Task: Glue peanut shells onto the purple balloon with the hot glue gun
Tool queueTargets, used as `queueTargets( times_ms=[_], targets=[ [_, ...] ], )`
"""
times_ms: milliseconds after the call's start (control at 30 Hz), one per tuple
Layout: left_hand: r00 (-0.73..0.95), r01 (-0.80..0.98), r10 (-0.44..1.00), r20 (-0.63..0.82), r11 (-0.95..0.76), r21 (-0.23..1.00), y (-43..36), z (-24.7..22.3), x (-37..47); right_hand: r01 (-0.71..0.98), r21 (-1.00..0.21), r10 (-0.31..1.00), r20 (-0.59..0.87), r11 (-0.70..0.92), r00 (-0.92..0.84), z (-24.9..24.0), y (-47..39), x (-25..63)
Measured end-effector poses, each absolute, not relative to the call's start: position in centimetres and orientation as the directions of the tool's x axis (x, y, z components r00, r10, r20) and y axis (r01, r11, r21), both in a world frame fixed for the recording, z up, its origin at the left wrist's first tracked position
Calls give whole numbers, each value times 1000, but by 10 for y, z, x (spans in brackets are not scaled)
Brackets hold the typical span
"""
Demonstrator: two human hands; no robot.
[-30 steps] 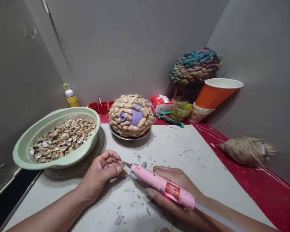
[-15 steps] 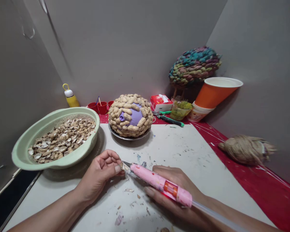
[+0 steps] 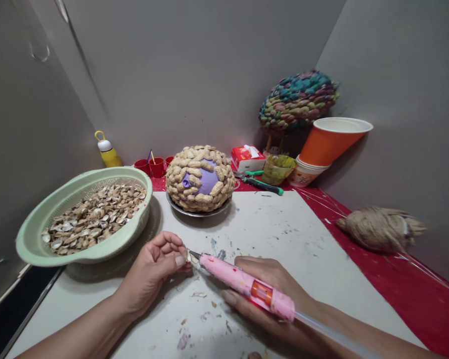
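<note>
My left hand (image 3: 160, 264) pinches a small peanut shell (image 3: 189, 256) between thumb and fingers. Wrapped round a pink glue gun (image 3: 243, 283) is my right hand (image 3: 269, 286), a clear glue stick trailing from the gun's back end. The gun's dark tip is at the shell. Beyond both hands, a purple balloon (image 3: 208, 182) largely covered with whole peanuts (image 3: 183, 164) rests on a metal plate (image 3: 198, 214). To the left stands a green colander (image 3: 142, 219) filled with shell halves (image 3: 97, 217).
Along the back are a yellow bottle (image 3: 110, 157), red cups (image 3: 156, 167), a tissue pack (image 3: 248, 159), green-handled pliers (image 3: 265, 187) and a yellowish bowl (image 3: 278, 172). Orange paper cups (image 3: 327, 144), a coloured peanut-covered form (image 3: 297, 102) and a twine bundle (image 3: 377, 229) are at right.
The whole view has shifted slightly, with objects a little further left in the picture. Both hands keep nearly the same pose, the glue gun tip still at the shell.
</note>
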State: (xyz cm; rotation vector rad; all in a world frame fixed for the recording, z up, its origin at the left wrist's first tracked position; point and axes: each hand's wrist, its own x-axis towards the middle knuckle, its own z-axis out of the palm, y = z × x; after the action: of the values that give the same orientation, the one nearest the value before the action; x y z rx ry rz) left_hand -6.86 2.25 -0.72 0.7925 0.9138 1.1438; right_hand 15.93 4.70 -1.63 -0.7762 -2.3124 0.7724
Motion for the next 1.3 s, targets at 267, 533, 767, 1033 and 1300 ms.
queueTargets(
  times_ms=[267, 533, 767, 1033, 1300],
  targets=[
    [141, -391, 974, -179, 221, 893, 23, -10, -71, 356, -662, 674, 312, 660, -670, -24, 48, 160],
    [102, -389, 977, -185, 210, 897, 23, -7, -70, 367, -651, 671, 304, 665, -676, -22, 47, 160],
    [106, -387, 981, -164, 192, 902, 23, -7, -70, 358, -642, 660, 315, 678, -682, -19, 47, 159],
    [95, -383, 983, -155, 180, 906, 24, -7, -70, 365, -626, 645, 302, 689, -701, -19, 46, 160],
    [73, -376, 984, -165, 180, 909, 23, -6, -70, 337, -645, 650, 333, 685, -683, -20, 46, 160]
  ],
)
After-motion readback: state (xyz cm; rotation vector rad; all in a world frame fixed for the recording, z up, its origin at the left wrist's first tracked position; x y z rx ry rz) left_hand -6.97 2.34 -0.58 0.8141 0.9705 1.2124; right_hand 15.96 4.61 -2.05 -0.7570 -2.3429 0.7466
